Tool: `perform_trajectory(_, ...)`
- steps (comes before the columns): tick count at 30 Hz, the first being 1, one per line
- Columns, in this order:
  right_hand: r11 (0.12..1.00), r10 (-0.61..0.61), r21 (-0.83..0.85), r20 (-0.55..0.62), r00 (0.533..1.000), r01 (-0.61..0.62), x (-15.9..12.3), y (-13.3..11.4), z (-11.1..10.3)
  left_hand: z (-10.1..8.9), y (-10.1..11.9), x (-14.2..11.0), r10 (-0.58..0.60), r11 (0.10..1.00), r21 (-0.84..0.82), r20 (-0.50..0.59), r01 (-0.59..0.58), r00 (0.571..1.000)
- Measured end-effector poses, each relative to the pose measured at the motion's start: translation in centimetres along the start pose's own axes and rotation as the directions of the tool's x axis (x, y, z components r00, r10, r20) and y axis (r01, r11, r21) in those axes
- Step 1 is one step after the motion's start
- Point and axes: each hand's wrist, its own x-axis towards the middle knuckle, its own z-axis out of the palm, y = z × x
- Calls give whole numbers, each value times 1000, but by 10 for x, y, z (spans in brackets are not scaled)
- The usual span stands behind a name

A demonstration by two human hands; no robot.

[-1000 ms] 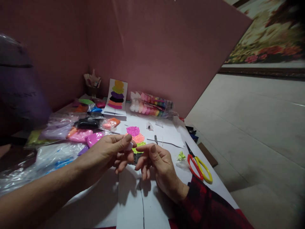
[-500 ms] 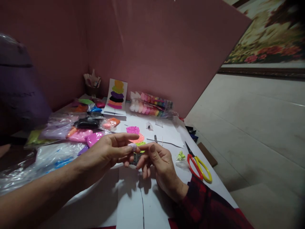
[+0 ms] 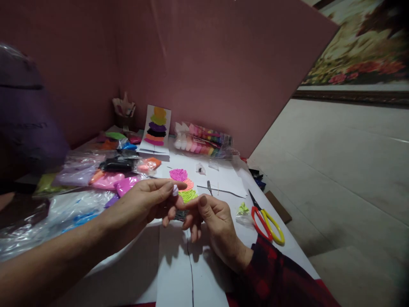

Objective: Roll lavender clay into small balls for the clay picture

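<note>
My left hand (image 3: 148,197) pinches a small lump of pale lilac clay (image 3: 175,190) between thumb and forefinger. My right hand (image 3: 220,226) is close beside it, with the forefinger stretched toward the left fingers and the thumb raised above. Its other fingers hang loosely apart, and nothing shows in them. Under both hands lies white paper (image 3: 174,264) with a dark drawn line. On it, bands of magenta (image 3: 178,174), coral (image 3: 189,184) and yellow-green clay strands (image 3: 188,195) show. A dark band below is partly hidden by my fingers.
Red-and-yellow scissors (image 3: 266,224) lie at the right by a bag of yellow-green clay (image 3: 243,209). Bagged clay (image 3: 107,181) crowds the left. A card with coloured bands (image 3: 156,128) leans at the back beside a clay pack (image 3: 201,140). A dark clip-like item (image 3: 209,187) lies on the paper.
The lilac clay has moved slightly up and left in my left fingertips, and the left thumb has lifted. More of the yellow-green strands shows. My right hand has barely moved.
</note>
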Motion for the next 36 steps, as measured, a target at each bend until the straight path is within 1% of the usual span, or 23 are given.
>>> perform_trajectory(2,1000,-3,0,-18,1000,3,1,-1,0,1,2,0,-4,1000,-21,-19,4,1000)
perform_trajectory(5,1000,4,11,-54,999,-4,0,-2,1,1,3,-1,20,1000,0,-36,-20,999)
perform_trajectory(10,1000,5,0,-24,1000,-5,-2,-1,2,-1,1,-1,77,993,95,-21,-74,997)
perform_trajectory(12,1000,3,13,-18,1000,-3,-2,1,1,-2,0,-1,81,989,122,-16,-78,997)
perform_trajectory(16,1000,3,13,-17,1000,-3,-1,1,1,-2,-1,0,11,998,67,-6,-11,1000)
perform_trajectory(18,1000,3,1,-19,1000,-3,-1,0,1,-2,0,0,1,999,35,-7,0,1000)
perform_trajectory(21,1000,-3,-3,-24,1000,3,-1,-2,1,0,2,-1,9,1000,-3,-34,-9,999)
perform_trajectory(24,1000,-7,-10,-25,1000,7,-1,-2,2,1,3,-1,14,1000,-3,-58,-14,998)
perform_trajectory(28,1000,-3,-4,-26,1000,3,-2,-2,2,0,1,-2,55,998,20,-31,-54,998)
perform_trajectory(32,1000,-3,14,-20,1000,3,-2,0,1,-4,-2,-1,92,993,82,-15,-90,996)
perform_trajectory(36,1000,-14,19,-16,1000,15,-1,2,1,-3,-2,0,52,997,54,-19,-51,998)
